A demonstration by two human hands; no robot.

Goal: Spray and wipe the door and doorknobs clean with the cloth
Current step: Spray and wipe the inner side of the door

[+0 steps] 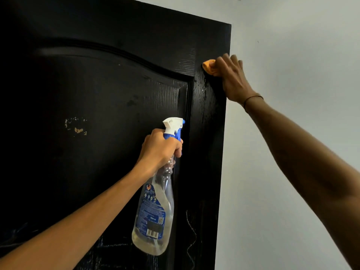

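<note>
A: Head view, single entry. Landmark: the black door (109, 117). What is each hand doing?

B: The right hand (232, 78) is up near the door's top right corner, at its outer edge. It presses a bunched orange cloth (209, 67) against the door face; the fingers curl over the cloth and reach past the edge. Only a small part of the cloth shows, at the fingertips.

A: And the left?

B: The left hand (160, 149) is lower, in front of the door's right stile, just beside the raised panel's moulding. Fingers are wrapped tight round the neck of a spray bottle (153, 211), with one finger on the blue trigger. The white nozzle points right, along the door. The bottle hangs roughly upright and is clear, with a blue label and pale liquid in the bottom.

A: Door surface?

B: Wet streaks and droplets on the stile below the cloth. Pale chipped marks left of the bottle, on the panel. Faint chalk-like scribbles low on the door.

A: Doorknobs?

B: None in view. A pale wall (292, 172) lies right of the door. A thin band circles the right wrist.
</note>
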